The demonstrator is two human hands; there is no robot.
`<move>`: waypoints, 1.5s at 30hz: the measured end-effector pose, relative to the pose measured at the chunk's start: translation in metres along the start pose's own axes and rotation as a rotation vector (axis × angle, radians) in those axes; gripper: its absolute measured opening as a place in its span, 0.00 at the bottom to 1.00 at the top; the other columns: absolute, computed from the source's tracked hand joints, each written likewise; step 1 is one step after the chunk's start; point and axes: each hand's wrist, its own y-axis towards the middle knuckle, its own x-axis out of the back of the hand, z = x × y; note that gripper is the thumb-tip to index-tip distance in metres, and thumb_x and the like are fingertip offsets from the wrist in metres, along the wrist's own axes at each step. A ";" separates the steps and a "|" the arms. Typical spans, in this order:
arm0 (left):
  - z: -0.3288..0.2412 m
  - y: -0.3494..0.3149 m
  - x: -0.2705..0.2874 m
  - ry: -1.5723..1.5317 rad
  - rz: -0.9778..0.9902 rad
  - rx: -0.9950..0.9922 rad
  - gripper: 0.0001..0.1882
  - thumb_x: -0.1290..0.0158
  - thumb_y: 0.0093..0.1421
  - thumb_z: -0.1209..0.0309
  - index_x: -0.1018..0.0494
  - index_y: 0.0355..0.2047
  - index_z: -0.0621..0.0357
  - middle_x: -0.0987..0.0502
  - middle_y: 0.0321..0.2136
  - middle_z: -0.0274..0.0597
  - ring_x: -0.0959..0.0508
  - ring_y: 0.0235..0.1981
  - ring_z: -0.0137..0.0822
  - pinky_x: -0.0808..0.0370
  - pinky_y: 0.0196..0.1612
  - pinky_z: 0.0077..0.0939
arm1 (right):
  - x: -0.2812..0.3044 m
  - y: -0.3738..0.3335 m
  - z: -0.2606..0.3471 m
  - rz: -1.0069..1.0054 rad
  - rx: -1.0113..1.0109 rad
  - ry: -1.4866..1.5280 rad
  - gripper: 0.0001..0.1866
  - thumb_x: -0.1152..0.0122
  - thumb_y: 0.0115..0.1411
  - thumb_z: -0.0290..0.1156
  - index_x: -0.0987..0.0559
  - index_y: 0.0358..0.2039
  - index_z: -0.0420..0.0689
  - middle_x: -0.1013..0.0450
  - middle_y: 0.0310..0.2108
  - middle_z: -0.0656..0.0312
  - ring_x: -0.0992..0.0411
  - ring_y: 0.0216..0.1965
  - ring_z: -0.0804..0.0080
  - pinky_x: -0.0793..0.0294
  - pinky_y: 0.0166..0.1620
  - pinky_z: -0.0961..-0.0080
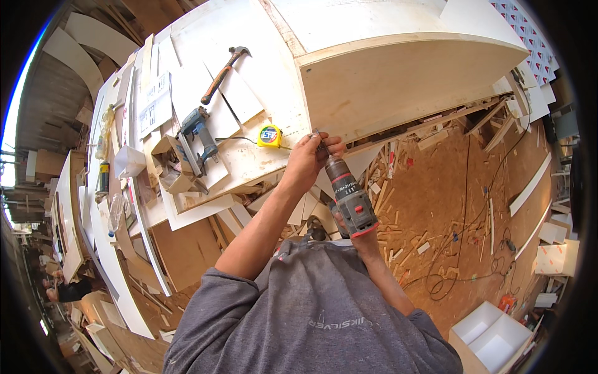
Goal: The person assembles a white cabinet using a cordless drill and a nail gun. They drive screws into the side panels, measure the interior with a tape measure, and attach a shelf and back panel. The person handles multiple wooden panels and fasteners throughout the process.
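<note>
My right hand (pixel 366 242) is wrapped round the handle of a cordless drill (pixel 352 198), dark grey and black with red trim. The drill body hides most of those fingers. The drill's chuck points away from me, toward the corner of a curved wooden panel. My left hand (pixel 303 163) is closed in front of the chuck, its fingertips pinching around a small dark metallic thing by the bit. What exactly it holds is too small to make out. Just left of that hand, a yellow tape measure (pixel 270 136) lies on the white worktop (pixel 268 78).
A claw hammer (pixel 224 76) and a blue-grey nail gun (pixel 200 138) lie on the worktop, near an open cardboard box (pixel 172 165). The curved wooden panel (pixel 398 81) stands at the far right. Wood scraps and a dark cable (pixel 440 288) litter the brown floor (pixel 448 218).
</note>
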 end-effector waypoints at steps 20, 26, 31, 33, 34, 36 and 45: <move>-0.180 0.021 -0.103 1.066 0.056 -1.016 0.13 0.54 0.64 0.65 0.23 0.37 0.58 0.34 0.13 0.28 0.37 0.17 0.18 0.41 0.23 0.17 | -0.001 0.008 -0.036 0.042 0.186 -0.077 0.19 0.35 0.55 0.27 0.29 0.46 0.40 0.27 0.37 0.61 0.28 0.37 0.74 0.27 0.40 0.76; -0.178 0.022 -0.101 1.007 0.047 -1.035 0.12 0.54 0.64 0.66 0.23 0.38 0.58 0.35 0.12 0.28 0.38 0.15 0.17 0.43 0.22 0.17 | -0.005 0.010 -0.020 0.013 0.128 -0.104 0.12 0.33 0.55 0.32 0.23 0.38 0.44 0.26 0.32 0.64 0.28 0.34 0.73 0.27 0.38 0.73; -0.176 0.020 -0.105 0.986 0.020 -0.999 0.12 0.54 0.63 0.68 0.23 0.37 0.58 0.36 0.12 0.28 0.39 0.15 0.17 0.44 0.21 0.16 | -0.010 0.017 -0.015 -0.020 0.046 0.088 0.12 0.32 0.55 0.32 0.23 0.37 0.44 0.26 0.31 0.65 0.28 0.32 0.73 0.27 0.36 0.73; -0.176 0.020 -0.105 0.982 0.018 -1.026 0.12 0.55 0.63 0.68 0.23 0.37 0.59 0.36 0.12 0.28 0.39 0.15 0.17 0.43 0.21 0.16 | -0.012 0.018 -0.021 -0.049 0.130 -0.079 0.12 0.32 0.55 0.33 0.23 0.37 0.43 0.26 0.31 0.65 0.28 0.33 0.73 0.27 0.36 0.73; -0.176 0.021 -0.105 0.981 0.016 -1.039 0.12 0.55 0.63 0.69 0.23 0.37 0.59 0.36 0.12 0.28 0.39 0.15 0.17 0.43 0.22 0.16 | -0.013 0.019 -0.022 -0.055 0.160 -0.128 0.12 0.32 0.55 0.33 0.23 0.37 0.43 0.26 0.31 0.65 0.28 0.33 0.73 0.27 0.36 0.73; -0.177 0.023 -0.104 0.971 0.025 -1.036 0.12 0.55 0.63 0.69 0.23 0.37 0.59 0.36 0.12 0.28 0.39 0.15 0.17 0.43 0.22 0.16 | -0.015 0.022 -0.018 -0.029 0.172 -0.093 0.12 0.33 0.55 0.33 0.24 0.37 0.43 0.26 0.31 0.65 0.28 0.33 0.73 0.27 0.36 0.73; -0.229 0.037 -0.082 0.952 0.779 -0.623 0.22 0.46 0.60 0.64 0.36 0.53 0.49 0.45 0.46 0.44 0.42 0.48 0.37 0.35 0.45 0.33 | -0.020 0.033 -0.041 -0.050 0.139 -0.123 0.11 0.32 0.55 0.32 0.24 0.36 0.44 0.26 0.31 0.65 0.28 0.34 0.75 0.27 0.37 0.75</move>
